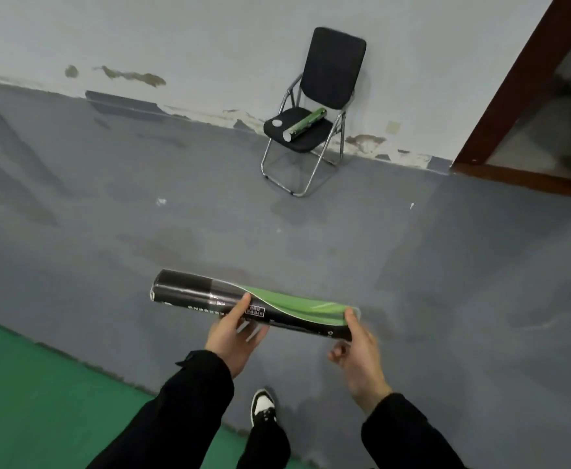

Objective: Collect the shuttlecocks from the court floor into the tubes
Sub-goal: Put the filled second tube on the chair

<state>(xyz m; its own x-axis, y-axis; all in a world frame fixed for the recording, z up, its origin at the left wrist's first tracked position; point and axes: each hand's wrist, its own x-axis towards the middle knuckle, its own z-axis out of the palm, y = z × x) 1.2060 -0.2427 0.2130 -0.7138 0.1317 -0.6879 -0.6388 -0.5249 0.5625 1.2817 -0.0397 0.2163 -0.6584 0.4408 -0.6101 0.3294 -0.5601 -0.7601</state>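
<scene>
Above grey floor (pixel 108 214), both hands grip black-green tube (pixel 209 294); its white print unreadable

Black sleeves (pixel 189 401), black-and-white shoe (pixel 263 406).

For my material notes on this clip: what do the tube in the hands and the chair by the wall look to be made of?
Held tube: probably cardboard under a glossy printed black-and-green wrap, judging by its sheen and label text. Chair: shiny, likely chromed, metal tube frame, with matte black padded seat and back that look like fabric.
</scene>
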